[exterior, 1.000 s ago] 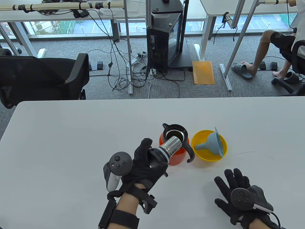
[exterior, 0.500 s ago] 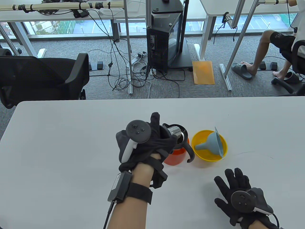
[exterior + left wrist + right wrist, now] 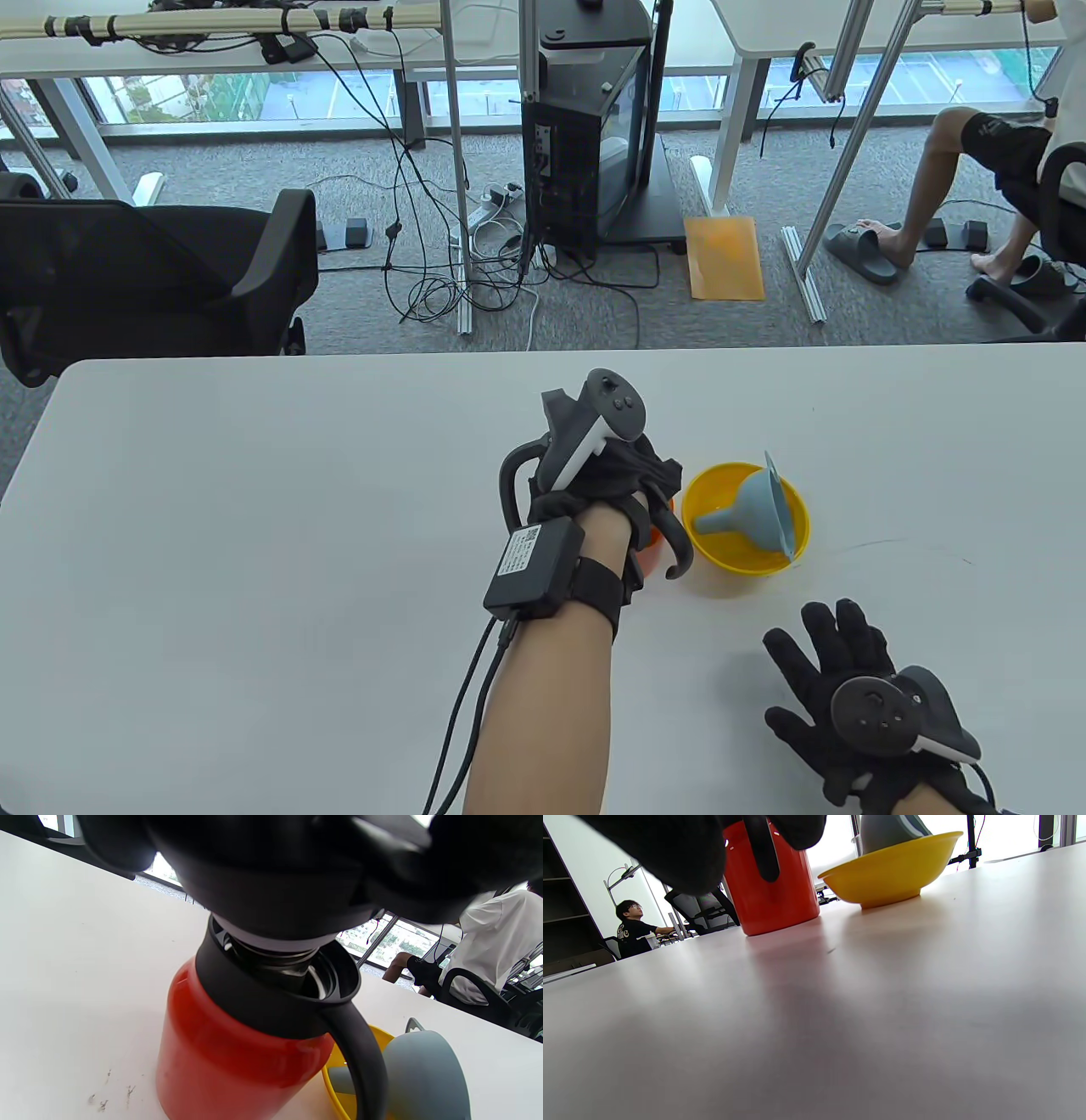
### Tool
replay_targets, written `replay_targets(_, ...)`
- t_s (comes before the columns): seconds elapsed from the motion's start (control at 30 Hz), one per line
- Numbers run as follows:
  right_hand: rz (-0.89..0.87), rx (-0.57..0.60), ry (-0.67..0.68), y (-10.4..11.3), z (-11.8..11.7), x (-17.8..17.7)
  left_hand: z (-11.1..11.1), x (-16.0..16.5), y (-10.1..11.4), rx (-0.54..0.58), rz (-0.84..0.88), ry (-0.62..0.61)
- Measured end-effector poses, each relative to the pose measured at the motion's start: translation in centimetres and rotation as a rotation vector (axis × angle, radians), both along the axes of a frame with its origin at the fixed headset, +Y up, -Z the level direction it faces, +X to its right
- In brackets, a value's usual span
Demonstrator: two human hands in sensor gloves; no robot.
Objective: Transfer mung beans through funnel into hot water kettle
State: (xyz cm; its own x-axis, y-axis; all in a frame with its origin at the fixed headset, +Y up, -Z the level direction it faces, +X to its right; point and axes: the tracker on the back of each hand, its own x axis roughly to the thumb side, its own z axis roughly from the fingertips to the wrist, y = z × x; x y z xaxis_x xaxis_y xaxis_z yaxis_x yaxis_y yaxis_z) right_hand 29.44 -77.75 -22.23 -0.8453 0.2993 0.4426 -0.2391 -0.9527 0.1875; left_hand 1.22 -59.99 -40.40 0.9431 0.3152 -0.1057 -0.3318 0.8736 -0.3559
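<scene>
The orange kettle (image 3: pixel 229 1052) with a black collar and black handle (image 3: pixel 676 550) stands mid-table, mostly hidden under my left hand (image 3: pixel 607 484) in the table view. My left hand grips the kettle's black lid (image 3: pixel 271 895) from above, its stopper sitting in the kettle's mouth. To its right a yellow bowl (image 3: pixel 776 556) holds a grey-blue funnel (image 3: pixel 755 509) lying on its side. My right hand (image 3: pixel 836 688) rests flat on the table, fingers spread, near the front right, holding nothing. No mung beans show.
The white table (image 3: pixel 254 526) stretches wide to the left and behind the kettle. Its far edge runs across the middle of the table view. Beyond it are a black office chair (image 3: pixel 153 272) and a seated person (image 3: pixel 1001 170).
My left hand carried the lid with its steel stopper up from beside the kettle, turned it over and set it into the kettle's mouth. My right hand has stayed still.
</scene>
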Motion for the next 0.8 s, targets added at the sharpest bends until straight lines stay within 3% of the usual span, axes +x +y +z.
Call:
replay_targets(0.27,-0.017,-0.009,-0.009,0.0,0.0,0.2,-1.5,1.9,-2.1,-0.023,-0.072,-0.028)
replay_targets(0.5,-0.035,-0.039,-0.005,-0.1,-0.1,0.2,-1.7,2.9,-2.2,-0.007,-0.143,-0.024)
replay_targets(0.8,-0.050,-0.060,0.001,-0.1,-0.2,0.2,-1.6,3.1,-3.1,-0.012,-0.099,-0.021)
